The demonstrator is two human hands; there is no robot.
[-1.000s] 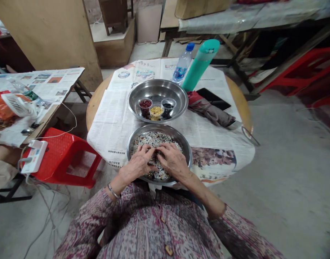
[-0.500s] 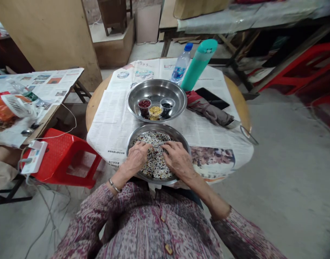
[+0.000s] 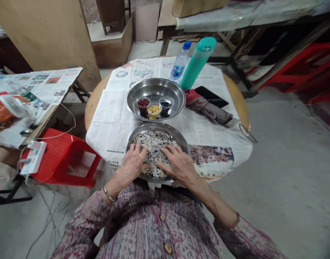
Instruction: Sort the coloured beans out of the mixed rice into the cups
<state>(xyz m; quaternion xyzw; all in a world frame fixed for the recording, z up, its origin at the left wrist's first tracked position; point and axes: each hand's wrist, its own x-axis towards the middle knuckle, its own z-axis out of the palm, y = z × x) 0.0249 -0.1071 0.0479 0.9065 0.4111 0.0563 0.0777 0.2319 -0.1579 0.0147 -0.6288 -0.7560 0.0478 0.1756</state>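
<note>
A steel basin (image 3: 178,135) at the near edge of the round table holds a layer of mixed white and dark grains and beans (image 3: 154,144). My left hand (image 3: 134,160) rests on the left side of the mix, fingers spread, thumb pointing inward. On the right side lies my right hand (image 3: 177,162), also with its fingers apart and touching the grains. Neither hand grips anything that shows. Just behind, a second steel basin (image 3: 132,90) holds clear cups of red beans (image 3: 143,103), yellow beans (image 3: 154,109) and black beans (image 3: 165,104).
Behind the basins stand a water bottle (image 3: 179,63) and a teal bottle (image 3: 199,63). A folded umbrella (image 3: 208,109) and a dark tablet (image 3: 212,97) lie to the right on newspaper (image 3: 105,122). A red stool (image 3: 62,154) with a power strip (image 3: 34,158) is at left.
Both hands have drawn slightly back toward me and flattened, their fingers spreading over the grains. The thumbs now point inward. The view has shifted slightly.
</note>
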